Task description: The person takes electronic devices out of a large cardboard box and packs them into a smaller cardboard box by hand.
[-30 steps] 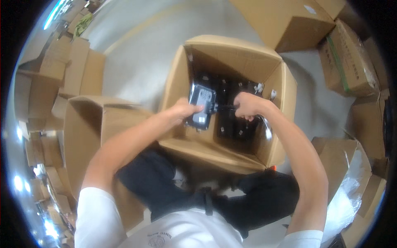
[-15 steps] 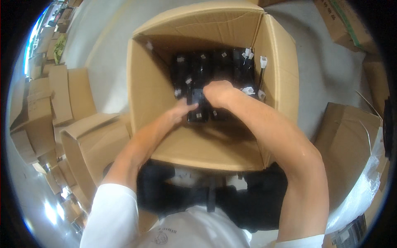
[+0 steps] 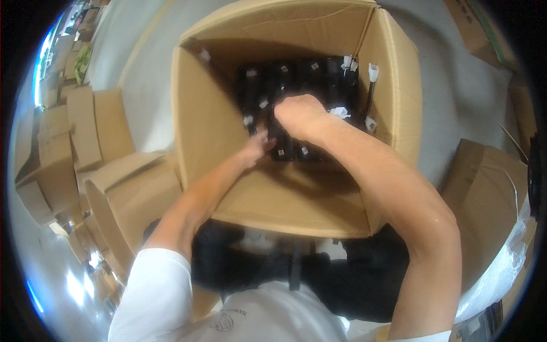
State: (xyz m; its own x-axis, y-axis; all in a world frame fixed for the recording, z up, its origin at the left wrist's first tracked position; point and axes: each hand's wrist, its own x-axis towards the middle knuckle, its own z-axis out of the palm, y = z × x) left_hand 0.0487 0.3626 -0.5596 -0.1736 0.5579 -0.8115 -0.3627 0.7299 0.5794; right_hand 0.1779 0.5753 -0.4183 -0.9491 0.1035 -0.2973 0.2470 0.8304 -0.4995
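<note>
Both my arms reach into a large open cardboard box (image 3: 273, 214). Inside, several glossy black, block-shaped parts (image 3: 285, 80) lie in rows, with small pale labels on them. My right hand (image 3: 300, 115) is curled into a fist over the middle of the rows; whatever its fingers grip is hidden beneath it. Lower and to the left, my left hand (image 3: 258, 149) has its fingers apart, beside the near-left end of the black parts. A white connector (image 3: 340, 112) lies just right of my right hand.
A black cable with a white connector (image 3: 373, 72) stands up along the box's right wall. Open cartons (image 3: 134, 191) crowd the left side. At the right are another carton (image 3: 484, 182) and clear plastic wrap (image 3: 496, 279).
My left thumb has come off the front black part, and that hand is now at its left side. My right fist has shifted slightly farther into the box. The view has tilted a little.
</note>
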